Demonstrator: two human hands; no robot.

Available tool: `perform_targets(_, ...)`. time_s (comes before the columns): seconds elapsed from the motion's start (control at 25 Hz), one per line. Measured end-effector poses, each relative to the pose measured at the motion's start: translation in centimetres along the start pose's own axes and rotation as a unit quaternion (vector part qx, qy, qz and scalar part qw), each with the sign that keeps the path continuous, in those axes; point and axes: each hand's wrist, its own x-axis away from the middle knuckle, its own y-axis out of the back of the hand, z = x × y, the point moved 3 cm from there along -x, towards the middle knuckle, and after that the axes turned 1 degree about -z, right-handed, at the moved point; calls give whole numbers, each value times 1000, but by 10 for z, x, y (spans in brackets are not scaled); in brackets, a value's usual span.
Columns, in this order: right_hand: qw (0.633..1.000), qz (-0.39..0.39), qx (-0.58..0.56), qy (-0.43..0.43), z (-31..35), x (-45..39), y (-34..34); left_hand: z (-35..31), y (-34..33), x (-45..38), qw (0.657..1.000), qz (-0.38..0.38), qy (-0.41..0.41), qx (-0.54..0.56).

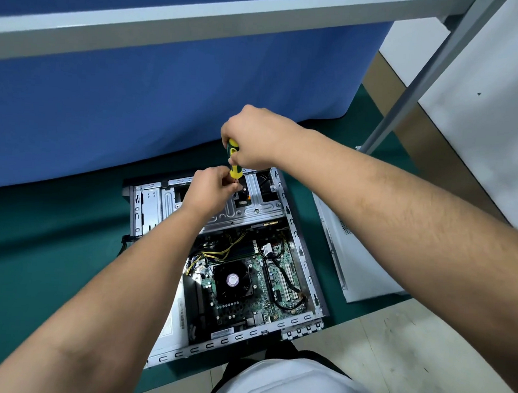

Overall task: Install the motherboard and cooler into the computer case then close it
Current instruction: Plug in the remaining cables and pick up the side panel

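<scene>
An open computer case (308,258) lies on its side on the green mat. Inside it sits the green motherboard (277,289) with the black cooler fan (233,281) mounted near its middle. My right hand (254,136) grips the handle of a yellow and green screwdriver (234,165), held upright over the metal drive cage (251,208) at the case's far end. My left hand (210,191) pinches the screwdriver's shaft just below the handle. The tip and any screw are hidden by my fingers.
The white side panel (347,259) lies on the floor to the right of the case. A blue cloth-covered table (167,103) stands right behind it, with a grey frame leg (404,104) at right. Yellow and black cables (219,251) cross the board.
</scene>
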Motion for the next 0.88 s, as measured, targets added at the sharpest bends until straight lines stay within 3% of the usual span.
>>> perform_targets(0.28,989,-14,-134,-55,-46,25,8,-6,-6,10,997,9,-26,76)
perform_targets(0.4,985,59,-127,-99,-88,57,-9,-29,-1,4,987,-53,-149,-4)
perform_targets(0.52,967,134,-146,-161,-113,87,-69,-74,-15,-3,949,-88,-278,-116)
perform_targets(0.6,925,131,-252,-254,-131,107,-113,-89,-35,-11,950,-70,-274,-130)
perform_targets(0.68,866,122,-342,-342,-155,128,-152,-89,-54,-22,971,-36,-206,-114)
perform_targets(0.88,741,45,-469,-478,-232,144,-220,-66,-90,-77,976,25,-110,-187)
